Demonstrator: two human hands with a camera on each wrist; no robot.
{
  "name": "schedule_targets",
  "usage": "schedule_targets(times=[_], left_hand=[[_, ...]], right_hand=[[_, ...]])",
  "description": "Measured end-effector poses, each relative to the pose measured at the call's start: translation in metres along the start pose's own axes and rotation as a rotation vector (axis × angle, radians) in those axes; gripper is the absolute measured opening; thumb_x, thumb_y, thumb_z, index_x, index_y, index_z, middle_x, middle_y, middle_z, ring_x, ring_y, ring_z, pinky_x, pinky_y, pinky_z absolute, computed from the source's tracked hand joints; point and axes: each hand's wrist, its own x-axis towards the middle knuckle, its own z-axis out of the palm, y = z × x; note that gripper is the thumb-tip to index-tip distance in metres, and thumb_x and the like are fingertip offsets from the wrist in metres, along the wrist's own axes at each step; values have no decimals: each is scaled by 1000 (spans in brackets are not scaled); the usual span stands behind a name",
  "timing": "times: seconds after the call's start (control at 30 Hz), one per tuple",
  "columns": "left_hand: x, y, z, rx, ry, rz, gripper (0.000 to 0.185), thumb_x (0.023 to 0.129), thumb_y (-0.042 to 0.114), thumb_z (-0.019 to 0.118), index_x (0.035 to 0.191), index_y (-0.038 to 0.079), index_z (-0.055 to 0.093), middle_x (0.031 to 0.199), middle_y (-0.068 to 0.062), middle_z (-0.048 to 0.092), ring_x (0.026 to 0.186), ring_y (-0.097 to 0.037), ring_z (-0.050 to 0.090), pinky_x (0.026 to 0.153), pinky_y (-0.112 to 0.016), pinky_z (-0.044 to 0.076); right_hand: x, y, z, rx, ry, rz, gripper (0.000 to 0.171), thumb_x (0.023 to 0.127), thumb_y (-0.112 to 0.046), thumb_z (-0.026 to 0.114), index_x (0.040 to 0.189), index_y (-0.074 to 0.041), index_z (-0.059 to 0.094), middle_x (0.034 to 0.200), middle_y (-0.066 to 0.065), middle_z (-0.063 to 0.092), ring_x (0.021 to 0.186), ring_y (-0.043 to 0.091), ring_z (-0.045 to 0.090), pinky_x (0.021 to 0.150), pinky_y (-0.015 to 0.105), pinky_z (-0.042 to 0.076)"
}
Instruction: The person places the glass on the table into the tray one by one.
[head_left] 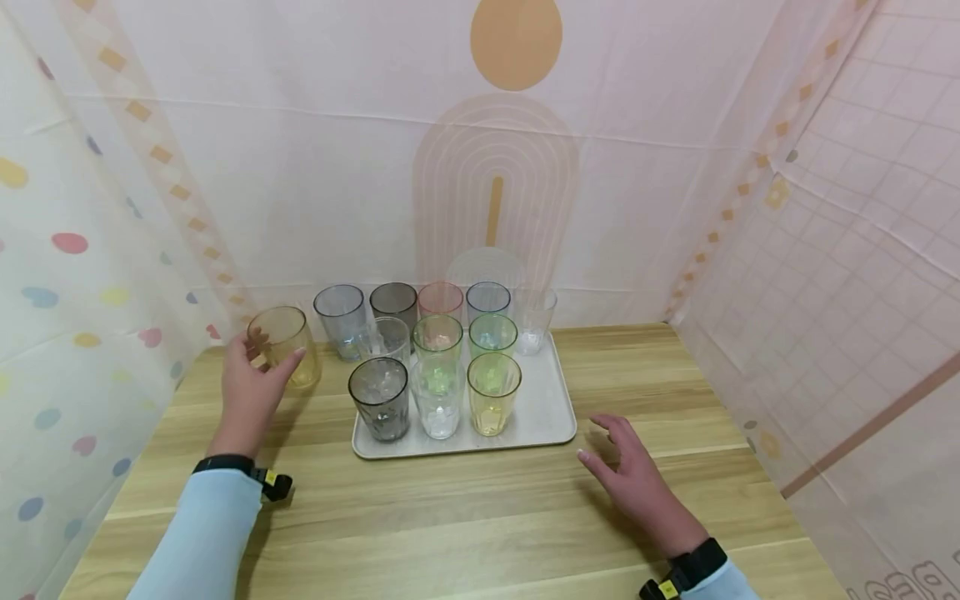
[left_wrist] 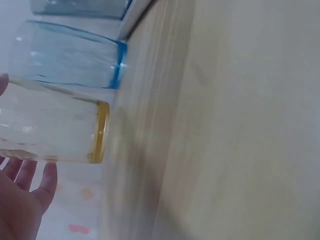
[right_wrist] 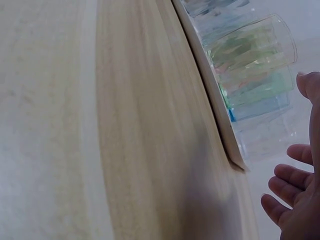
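Note:
My left hand (head_left: 251, 387) grips an amber glass (head_left: 303, 367) at the far left, with the thumb on the near side and the fingers behind. In the left wrist view the amber glass (left_wrist: 50, 125) is upright relative to the table; I cannot tell whether its base touches the wood. A light blue glass (head_left: 341, 317) stands to its right, beside the tray. On the white tray (head_left: 551, 417) stand several glasses, among them a grey glass (head_left: 382, 408) and a yellow glass (head_left: 493, 400) in front. Holding nothing, my right hand (head_left: 630, 475) hovers off the tray's front right corner, fingers spread.
The wooden table (head_left: 465, 525) runs in front of the tray and to both sides. A printed cloth (head_left: 337, 192) hangs right behind the glasses, and more patterned cloth closes in the left and right sides. The tray glasses stand close together.

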Motion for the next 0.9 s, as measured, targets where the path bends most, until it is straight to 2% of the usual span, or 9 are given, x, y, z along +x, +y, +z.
schedule_targets(times=[0.1,0.2,0.33,0.43,0.57,0.67,0.9], left_hand=[[-22,9,-13,42,-17,16,96,97,50,85,169,11,36,166,-14,45,152,-35,44,123,-55,46],[-49,20,-26,89,-48,60,91,97,44,88,167,11,41,160,-13,52,143,-28,50,115,-39,52],[-91,34,-38,108,-116,177,86,96,30,91,167,12,45,150,-8,61,131,-10,56,98,-12,50],[-121,47,-38,90,-183,265,86,94,18,92,166,12,47,146,-9,64,126,-1,57,96,-5,47],[-153,67,-27,52,-284,343,87,89,8,94,164,10,50,146,-13,66,125,0,60,100,-7,47],[-171,81,-13,6,-361,386,88,86,6,96,162,12,52,146,-10,68,126,0,62,103,-12,50],[-197,101,38,-114,-529,436,87,81,13,101,156,15,58,146,-6,67,133,-10,61,106,-30,59]], right_hand=[[0,-3,0,3,2,-1,63,107,-30,78,157,-1,53,153,19,56,144,46,54,117,70,46],[0,-7,-1,5,3,-9,62,106,-30,79,156,-2,53,153,19,57,143,46,54,116,70,46],[0,-15,-1,32,-1,-32,63,103,-26,82,155,-3,54,154,19,56,142,47,54,116,69,46],[0,-23,0,59,-6,-56,65,100,-22,85,154,-2,55,153,21,57,140,48,55,116,68,47],[0,-33,2,98,-31,-87,68,97,-19,88,155,-5,55,153,20,58,142,45,55,116,67,46],[1,-42,6,143,-65,-102,71,96,-19,89,158,-12,54,157,15,56,145,41,54,119,65,45],[12,-68,23,249,-183,-152,77,95,-22,92,160,-20,51,162,3,53,149,39,50,122,58,45]])
